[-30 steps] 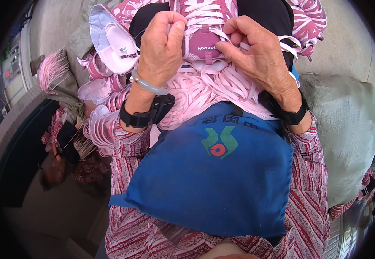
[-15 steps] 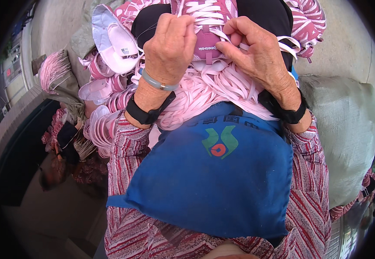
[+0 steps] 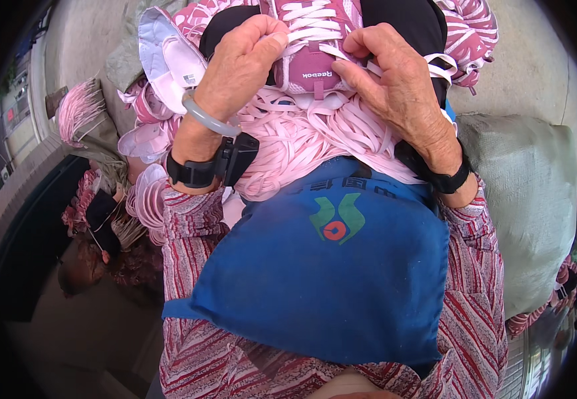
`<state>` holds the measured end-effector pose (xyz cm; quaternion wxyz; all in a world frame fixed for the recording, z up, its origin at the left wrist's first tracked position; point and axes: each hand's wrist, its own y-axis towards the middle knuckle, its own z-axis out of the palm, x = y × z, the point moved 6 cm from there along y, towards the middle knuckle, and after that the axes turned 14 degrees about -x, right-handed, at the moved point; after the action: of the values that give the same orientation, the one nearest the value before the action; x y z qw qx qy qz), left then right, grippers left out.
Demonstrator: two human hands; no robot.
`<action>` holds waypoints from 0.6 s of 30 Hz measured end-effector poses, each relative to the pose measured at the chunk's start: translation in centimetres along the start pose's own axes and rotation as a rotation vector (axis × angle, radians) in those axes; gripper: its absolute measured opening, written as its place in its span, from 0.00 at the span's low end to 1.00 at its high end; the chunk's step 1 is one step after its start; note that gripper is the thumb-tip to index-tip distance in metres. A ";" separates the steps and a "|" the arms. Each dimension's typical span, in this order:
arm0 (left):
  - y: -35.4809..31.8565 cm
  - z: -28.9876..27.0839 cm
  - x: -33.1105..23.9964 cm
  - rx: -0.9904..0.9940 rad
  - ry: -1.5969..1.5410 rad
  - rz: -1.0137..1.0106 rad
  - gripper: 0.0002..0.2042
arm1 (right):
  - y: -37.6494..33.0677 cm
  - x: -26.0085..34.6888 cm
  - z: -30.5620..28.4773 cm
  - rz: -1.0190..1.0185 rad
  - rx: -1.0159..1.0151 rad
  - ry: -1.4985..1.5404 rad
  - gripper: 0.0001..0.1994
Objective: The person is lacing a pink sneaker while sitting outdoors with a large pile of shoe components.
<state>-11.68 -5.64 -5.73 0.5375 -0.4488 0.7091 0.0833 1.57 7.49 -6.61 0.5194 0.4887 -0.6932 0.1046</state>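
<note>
A mauve-pink sneaker (image 3: pixel 310 66) rests between my knees, its tongue toward me. A white shoelace (image 3: pixel 310 30) criss-crosses its front. My left hand (image 3: pixel 238 70) is closed at the shoe's left side, thumb and forefinger pinching the lace. My right hand (image 3: pixel 398 93) grips the shoe's right edge beside the top eyelets, thumb near the tongue and forefinger bent above; its other fingers are partly hidden. A white lace end (image 3: pixel 443 66) shows beyond that hand. Loose pale pink laces (image 3: pixel 302 139) lie heaped in my lap, just below the shoe.
A blue apron (image 3: pixel 328 286) covers my front. Shoe uppers with pale linings (image 3: pixel 169 60) are piled on the left, and more pink patterned uppers (image 3: pixel 471 40) lie at the far right. A bundle of pink laces (image 3: pixel 81 113) stands far left. A large pale green wrapped bale (image 3: pixel 521 206) is on the right.
My left hand has shifted left and turned, drawing lower beside the shoe. Its wrist has swung left as well. My right hand stays almost where it was at the shoe's edge.
</note>
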 end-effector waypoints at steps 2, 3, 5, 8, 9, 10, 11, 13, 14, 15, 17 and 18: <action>-0.2 0.1 0.8 -0.049 0.046 -0.023 0.12 | 0.1 0.4 -0.2 -0.013 -0.009 -0.004 0.12; -0.2 0.1 1.2 -0.096 0.007 -0.026 0.12 | 0.1 0.4 -0.1 0.015 0.025 -0.020 0.12; -0.2 -0.3 1.4 -0.255 0.070 0.093 0.12 | 0.2 1.0 -0.2 -0.013 0.007 -0.016 0.12; 0.1 -0.4 1.8 -0.322 0.130 0.177 0.12 | 0.4 1.5 0.0 -0.047 0.018 -0.064 0.11; 0.1 -0.2 2.5 -0.319 0.087 0.101 0.10 | 0.4 1.6 0.0 -0.065 0.022 -0.113 0.11; 0.0 0.1 2.2 -0.290 0.047 0.171 0.10 | 0.4 1.7 0.0 -0.069 0.026 -0.115 0.11; -0.4 -0.4 1.4 -0.417 0.069 0.312 0.09 | 0.5 1.7 0.0 -0.057 0.029 -0.102 0.10; -1.5 -1.0 0.9 -0.594 0.074 0.408 0.07 | 0.7 2.0 -0.2 -0.050 0.032 -0.091 0.10; -1.9 -0.9 0.7 -0.592 0.040 0.460 0.07 | 0.8 2.2 -0.2 -0.055 0.036 -0.091 0.09; -2.4 -0.6 0.5 -0.549 0.013 0.504 0.07 | 1.0 2.4 -0.2 -0.057 0.044 -0.092 0.09; -3.0 -0.2 0.1 -0.513 0.030 0.567 0.05 | 1.6 2.9 0.2 -0.033 0.042 -0.080 0.08; -3.1 -0.2 0.1 -0.520 0.025 0.567 0.05 | 1.9 3.2 0.3 -0.014 0.027 -0.065 0.07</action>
<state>-9.59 -7.60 -4.60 0.3526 -0.3571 0.7667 0.4005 -0.04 6.41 -3.39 0.4904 0.5035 -0.7050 0.0945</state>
